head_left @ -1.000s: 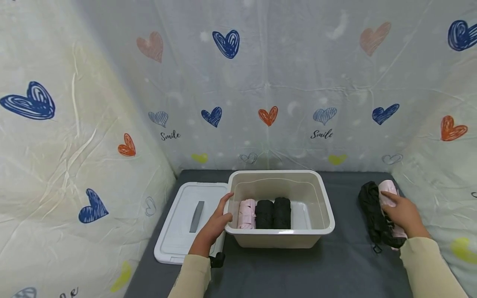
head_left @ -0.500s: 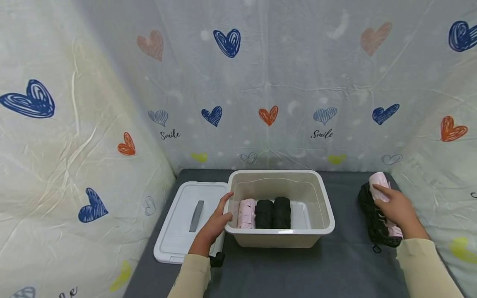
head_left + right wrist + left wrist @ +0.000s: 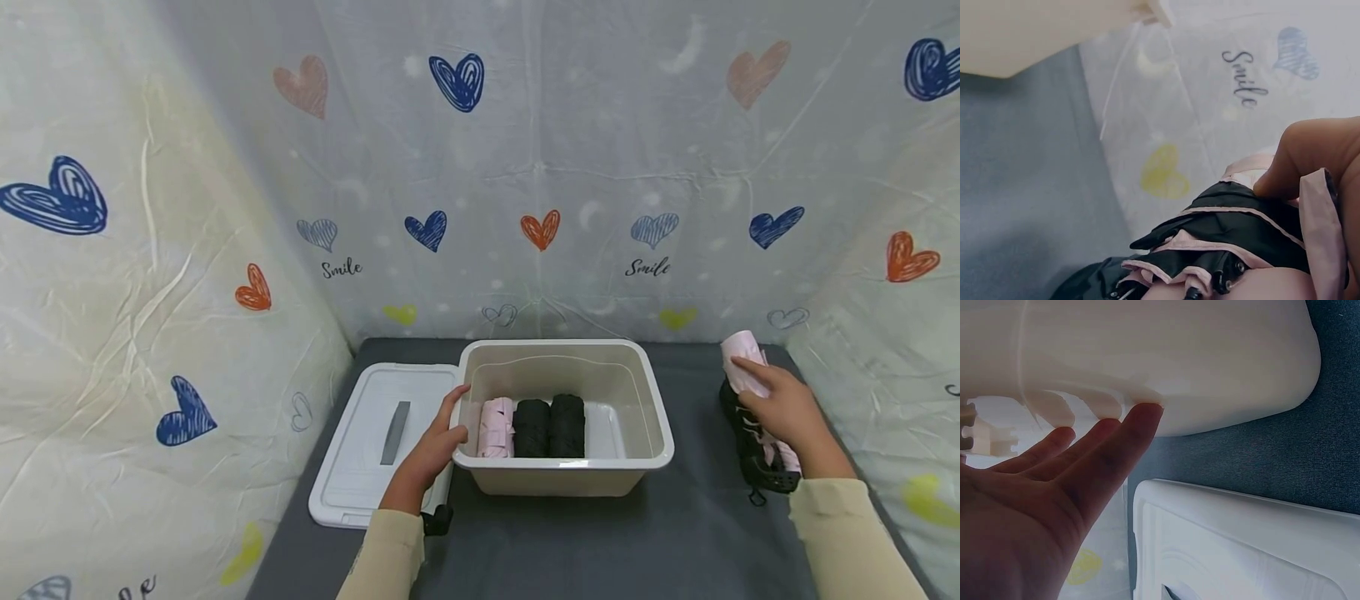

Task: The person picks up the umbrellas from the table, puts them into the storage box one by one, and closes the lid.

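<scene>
My left hand [image 3: 431, 454] rests against the left side of a beige plastic bin [image 3: 558, 481]. In the left wrist view its straight fingers [image 3: 1113, 444] touch the bin's outer wall. At far right, my right hand [image 3: 787, 410] grips a pink folded umbrella [image 3: 741, 354], tilted with its top end raised. The right wrist view shows this umbrella's black lining [image 3: 1241, 215] and some metal ribs. Beneath it lies a black folded umbrella [image 3: 738, 425], partly hidden. Inside the bin, one pink roll [image 3: 496, 429] and two black rolls [image 3: 532, 431] stand side by side at left and centre.
A white lid [image 3: 348, 471] with a grey handle lies left of the bin, partly behind my left forearm. Everything is on a dark grey table [image 3: 570, 550]. Heart-printed curtains [image 3: 540, 150] enclose the back and both sides.
My right hand has shifted left and slightly away from me with the pink umbrella, whose top end now overlaps the black one's far end. The left hand and bin have stayed put.
</scene>
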`<state>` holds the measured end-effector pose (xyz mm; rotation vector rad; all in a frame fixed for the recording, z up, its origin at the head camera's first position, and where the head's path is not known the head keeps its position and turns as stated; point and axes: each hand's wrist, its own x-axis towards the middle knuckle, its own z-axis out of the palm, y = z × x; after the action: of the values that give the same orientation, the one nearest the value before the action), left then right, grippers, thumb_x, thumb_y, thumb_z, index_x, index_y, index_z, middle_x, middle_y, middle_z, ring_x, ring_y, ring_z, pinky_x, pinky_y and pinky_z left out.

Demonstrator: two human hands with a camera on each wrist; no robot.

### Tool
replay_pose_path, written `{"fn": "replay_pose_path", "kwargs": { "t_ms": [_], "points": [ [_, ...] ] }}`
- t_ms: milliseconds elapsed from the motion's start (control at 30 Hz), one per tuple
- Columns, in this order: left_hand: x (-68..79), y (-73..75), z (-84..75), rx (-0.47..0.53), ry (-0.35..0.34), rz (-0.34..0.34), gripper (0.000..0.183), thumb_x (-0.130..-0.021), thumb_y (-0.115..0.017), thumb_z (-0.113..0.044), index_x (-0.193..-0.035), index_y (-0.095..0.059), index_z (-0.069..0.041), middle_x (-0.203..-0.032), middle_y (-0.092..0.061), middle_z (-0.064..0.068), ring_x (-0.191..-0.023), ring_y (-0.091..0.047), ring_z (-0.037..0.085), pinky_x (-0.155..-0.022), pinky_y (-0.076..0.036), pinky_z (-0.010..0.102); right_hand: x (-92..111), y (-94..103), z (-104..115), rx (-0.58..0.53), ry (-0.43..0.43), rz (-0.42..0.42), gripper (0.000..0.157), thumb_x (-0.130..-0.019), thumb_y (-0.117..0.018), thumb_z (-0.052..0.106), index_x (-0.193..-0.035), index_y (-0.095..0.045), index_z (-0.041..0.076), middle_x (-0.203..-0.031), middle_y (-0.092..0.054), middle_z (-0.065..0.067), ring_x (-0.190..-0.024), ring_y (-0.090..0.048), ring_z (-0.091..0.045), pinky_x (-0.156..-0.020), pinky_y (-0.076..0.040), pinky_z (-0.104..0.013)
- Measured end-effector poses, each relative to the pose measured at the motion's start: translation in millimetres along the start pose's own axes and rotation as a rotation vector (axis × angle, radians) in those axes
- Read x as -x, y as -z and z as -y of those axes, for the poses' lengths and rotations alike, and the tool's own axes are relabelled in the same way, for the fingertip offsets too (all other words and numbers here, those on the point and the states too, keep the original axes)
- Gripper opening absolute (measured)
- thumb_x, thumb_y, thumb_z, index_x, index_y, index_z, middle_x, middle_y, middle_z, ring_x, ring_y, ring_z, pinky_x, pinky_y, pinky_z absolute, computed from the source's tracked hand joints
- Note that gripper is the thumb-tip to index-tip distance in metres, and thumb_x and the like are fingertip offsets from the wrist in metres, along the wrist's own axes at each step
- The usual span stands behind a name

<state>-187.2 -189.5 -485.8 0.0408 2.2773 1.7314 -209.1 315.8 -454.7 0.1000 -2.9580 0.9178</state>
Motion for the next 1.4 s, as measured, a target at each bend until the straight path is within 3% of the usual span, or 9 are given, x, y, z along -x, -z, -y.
{"fn": "replay_pose_path", "kwargs": {
  "t_ms": [133, 500, 800, 1233, 1400],
  "points": [
    [4.9, -0.3, -6.7, -0.005, 0.008, 0.003, 0.077, -0.083, -0.041, -0.002, -0.153, -0.019, -0.026, -0.157, -0.018, 0.018, -0.133, -0.031, 0.040, -0.100, -0.035, 0.058, 0.0, 0.2, 5.7, -0.018, 0.002, 0.006, 0.056, -0.095, -0.047, 0.019, -0.150, -0.036, 0.011, -0.145, -0.033, -0.037, -0.107, -0.043, -0.044, -0.073, -0.039, -0.049],
    [2.3, 0.1, -5.7, -0.027, 0.016, -0.011, 0.077, -0.083, -0.041, -0.003, -0.153, -0.019, -0.028, -0.157, -0.020, 0.018, -0.130, -0.034, 0.037, -0.096, -0.038, 0.051, -1.1, 1.3, 27.7, -0.119, 0.001, -0.009, 0.060, -0.091, -0.048, 0.014, -0.150, -0.038, 0.016, -0.141, -0.040, -0.036, -0.097, -0.049, -0.040, -0.061, -0.040, -0.035],
    [3.6, -1.4, -7.5, -0.012, 0.011, -0.010, 0.078, -0.082, -0.041, -0.002, -0.153, -0.019, -0.026, -0.158, -0.019, 0.018, -0.130, -0.034, 0.037, -0.100, -0.035, 0.058, -5.6, 1.1, 41.7, -0.187, -0.015, 0.019, 0.060, -0.091, -0.048, 0.017, -0.150, -0.037, 0.017, -0.140, -0.041, -0.034, -0.092, -0.049, -0.036, -0.060, -0.041, -0.032],
    [3.5, -1.3, -7.2, -0.027, 0.001, -0.010, 0.078, -0.083, -0.042, -0.002, -0.153, -0.019, -0.026, -0.157, -0.021, 0.017, -0.129, -0.035, 0.036, -0.096, -0.039, 0.051, -14.5, -2.2, 61.4, -0.271, 0.005, 0.028, 0.058, -0.092, -0.054, 0.018, -0.148, -0.040, 0.019, -0.143, -0.041, -0.030, -0.103, -0.046, -0.036, -0.074, -0.039, -0.034],
    [3.9, -1.3, -6.8, -0.025, 0.009, -0.012, 0.077, -0.083, -0.042, -0.002, -0.153, -0.019, -0.026, -0.157, -0.020, 0.018, -0.129, -0.035, 0.036, -0.098, -0.038, 0.054, -16.4, -4.0, 68.8, -0.342, 0.038, 0.035, 0.057, -0.093, -0.055, 0.016, -0.148, -0.040, 0.016, -0.145, -0.040, -0.028, -0.108, -0.046, -0.036, -0.075, -0.041, -0.026]
  ]
}}
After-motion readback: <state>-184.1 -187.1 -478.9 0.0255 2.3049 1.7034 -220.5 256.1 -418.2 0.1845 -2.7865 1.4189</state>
